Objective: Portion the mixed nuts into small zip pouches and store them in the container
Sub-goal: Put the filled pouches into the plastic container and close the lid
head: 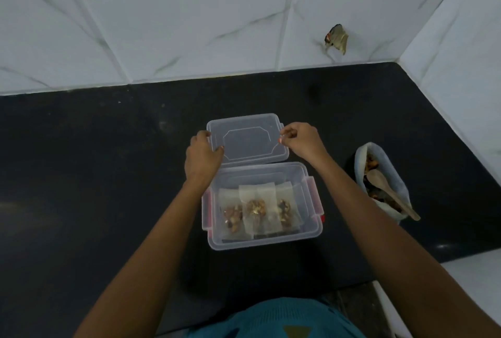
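Black stone countertop fills the middle of the view, matte, with faint pale specks. At 12 o'clock a white tiled wall rises from its back edge, with grey veining and thin grout lines running at angles. A second white wall meets it at 2 o'clock and forms a corner. At 1 o'clock a brownish torn scrap sits on the tile, low, just above the counter line; what it is cannot be told. Teal knitted garment at 6 o'clock. White ledge at 4 o'clock.

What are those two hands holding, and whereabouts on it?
The clear lid: the left hand grips its left edge, and the right hand appears to pinch its right edge.
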Demonstrator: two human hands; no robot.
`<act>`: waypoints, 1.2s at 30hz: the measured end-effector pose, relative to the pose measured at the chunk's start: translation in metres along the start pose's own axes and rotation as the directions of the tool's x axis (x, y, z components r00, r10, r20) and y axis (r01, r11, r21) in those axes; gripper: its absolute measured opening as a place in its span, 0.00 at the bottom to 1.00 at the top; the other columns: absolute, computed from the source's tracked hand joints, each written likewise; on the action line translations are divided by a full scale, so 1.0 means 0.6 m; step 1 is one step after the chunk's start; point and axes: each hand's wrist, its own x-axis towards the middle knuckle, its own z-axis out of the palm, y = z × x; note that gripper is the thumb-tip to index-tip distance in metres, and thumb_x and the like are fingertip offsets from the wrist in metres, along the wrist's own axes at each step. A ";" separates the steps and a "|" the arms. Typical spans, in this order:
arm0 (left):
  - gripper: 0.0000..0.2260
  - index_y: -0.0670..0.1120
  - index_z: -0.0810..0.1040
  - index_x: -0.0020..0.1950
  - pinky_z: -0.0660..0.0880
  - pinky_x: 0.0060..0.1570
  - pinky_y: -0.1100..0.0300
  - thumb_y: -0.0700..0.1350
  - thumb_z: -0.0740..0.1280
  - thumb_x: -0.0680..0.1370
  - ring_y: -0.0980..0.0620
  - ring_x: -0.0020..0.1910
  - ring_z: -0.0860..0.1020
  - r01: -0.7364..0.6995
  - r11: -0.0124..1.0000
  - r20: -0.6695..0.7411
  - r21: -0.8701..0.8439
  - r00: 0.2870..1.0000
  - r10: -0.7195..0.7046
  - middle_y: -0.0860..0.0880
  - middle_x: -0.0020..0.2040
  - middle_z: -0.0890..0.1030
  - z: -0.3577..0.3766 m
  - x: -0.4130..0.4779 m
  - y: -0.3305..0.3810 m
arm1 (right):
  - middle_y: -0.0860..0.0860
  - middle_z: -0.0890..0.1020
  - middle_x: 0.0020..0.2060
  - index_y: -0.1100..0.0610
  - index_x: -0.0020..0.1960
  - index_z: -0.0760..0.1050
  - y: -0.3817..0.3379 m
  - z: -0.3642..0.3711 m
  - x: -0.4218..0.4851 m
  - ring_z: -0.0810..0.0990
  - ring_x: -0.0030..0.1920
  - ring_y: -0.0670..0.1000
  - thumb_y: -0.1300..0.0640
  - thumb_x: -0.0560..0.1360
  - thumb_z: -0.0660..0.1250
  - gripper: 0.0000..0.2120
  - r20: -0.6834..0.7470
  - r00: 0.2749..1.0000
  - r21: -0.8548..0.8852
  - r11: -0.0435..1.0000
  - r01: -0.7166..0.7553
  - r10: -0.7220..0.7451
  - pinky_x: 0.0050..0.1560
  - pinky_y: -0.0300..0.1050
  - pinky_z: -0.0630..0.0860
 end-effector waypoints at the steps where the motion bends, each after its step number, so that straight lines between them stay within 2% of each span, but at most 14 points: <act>1: 0.21 0.41 0.68 0.66 0.76 0.56 0.46 0.44 0.67 0.75 0.42 0.58 0.75 0.044 0.999 0.017 0.012 0.999 -0.045 0.41 0.62 0.73 0.003 0.015 -0.005 | 0.56 0.80 0.52 0.60 0.58 0.75 0.005 0.000 0.017 0.78 0.52 0.50 0.61 0.73 0.68 0.13 0.005 0.999 0.008 0.999 -0.033 0.032 0.57 0.47 0.75; 5: 0.26 0.37 0.63 0.70 0.69 0.61 0.47 0.46 0.67 0.76 0.39 0.64 0.69 0.213 0.967 0.066 0.137 0.972 -0.224 0.38 0.67 0.67 0.011 0.058 -0.014 | 0.58 0.75 0.61 0.61 0.66 0.68 0.027 0.006 0.070 0.75 0.60 0.55 0.59 0.73 0.69 0.23 0.017 0.986 -0.048 0.985 -0.164 0.165 0.59 0.47 0.71; 8: 0.25 0.37 0.65 0.68 0.70 0.62 0.47 0.47 0.66 0.76 0.38 0.64 0.69 0.278 0.947 0.098 0.163 0.950 -0.296 0.37 0.67 0.66 0.017 0.076 -0.019 | 0.58 0.73 0.64 0.61 0.68 0.66 0.039 0.013 0.092 0.73 0.62 0.56 0.57 0.73 0.69 0.26 0.006 0.977 -0.087 0.974 -0.211 0.212 0.60 0.49 0.71; 11: 0.20 0.37 0.70 0.64 0.75 0.57 0.46 0.45 0.68 0.75 0.39 0.57 0.75 0.298 0.946 0.110 0.131 0.943 -0.313 0.37 0.62 0.72 0.027 0.090 -0.027 | 0.58 0.76 0.59 0.62 0.64 0.70 0.041 0.018 0.103 0.77 0.57 0.56 0.58 0.74 0.68 0.21 0.018 0.973 -0.075 0.971 -0.226 0.228 0.58 0.50 0.74; 14: 0.19 0.37 0.71 0.63 0.75 0.57 0.46 0.41 0.68 0.74 0.40 0.56 0.76 0.316 0.943 0.086 0.103 0.942 -0.324 0.37 0.60 0.74 0.033 0.094 -0.031 | 0.61 0.80 0.51 0.65 0.55 0.76 0.037 0.025 0.105 0.80 0.52 0.59 0.60 0.75 0.65 0.11 0.016 0.978 -0.082 0.976 -0.204 0.206 0.54 0.52 0.77; 18: 0.16 0.38 0.71 0.61 0.75 0.56 0.48 0.39 0.67 0.75 0.40 0.56 0.76 0.312 0.948 0.060 0.055 0.947 -0.315 0.38 0.60 0.74 0.028 0.089 -0.029 | 0.59 0.80 0.49 0.63 0.52 0.76 0.034 0.027 0.102 0.80 0.50 0.57 0.61 0.74 0.66 0.08 0.013 0.977 -0.058 0.976 -0.212 0.213 0.52 0.49 0.77; 23: 0.15 0.37 0.73 0.61 0.71 0.49 0.57 0.37 0.66 0.75 0.43 0.54 0.77 0.237 0.971 -0.004 -0.035 0.971 -0.237 0.40 0.57 0.76 0.004 0.079 -0.002 | 0.60 0.79 0.51 0.64 0.55 0.75 0.023 0.009 0.087 0.79 0.51 0.56 0.63 0.74 0.67 0.10 -0.013 0.982 0.033 0.982 -0.188 0.189 0.54 0.50 0.76; 26: 0.15 0.38 0.73 0.61 0.74 0.52 0.55 0.37 0.66 0.75 0.44 0.53 0.77 0.174 0.981 -0.008 -0.088 0.984 -0.176 0.40 0.55 0.77 -0.025 0.065 0.021 | 0.57 0.78 0.53 0.61 0.59 0.73 0.009 -0.011 0.070 0.78 0.50 0.52 0.63 0.73 0.67 0.15 -0.046 0.986 0.102 0.983 -0.154 0.159 0.53 0.45 0.75; 32: 0.16 0.39 0.73 0.62 0.73 0.49 0.57 0.38 0.67 0.74 0.50 0.47 0.75 0.087 0.989 -0.047 -0.117 0.995 -0.093 0.46 0.48 0.75 -0.073 0.017 0.058 | 0.55 0.78 0.51 0.60 0.61 0.72 -0.013 -0.055 0.007 0.76 0.47 0.48 0.62 0.73 0.68 0.17 -0.091 0.992 0.176 0.982 -0.075 0.092 0.48 0.41 0.73; 36: 0.14 0.41 0.74 0.59 0.75 0.51 0.54 0.40 0.68 0.74 0.49 0.48 0.76 0.071 0.988 -0.027 -0.136 0.997 -0.075 0.45 0.51 0.77 -0.092 -0.037 0.057 | 0.53 0.77 0.49 0.58 0.59 0.72 -0.011 -0.070 -0.048 0.76 0.47 0.48 0.61 0.72 0.68 0.16 -0.116 0.988 0.171 0.982 -0.076 0.097 0.47 0.41 0.73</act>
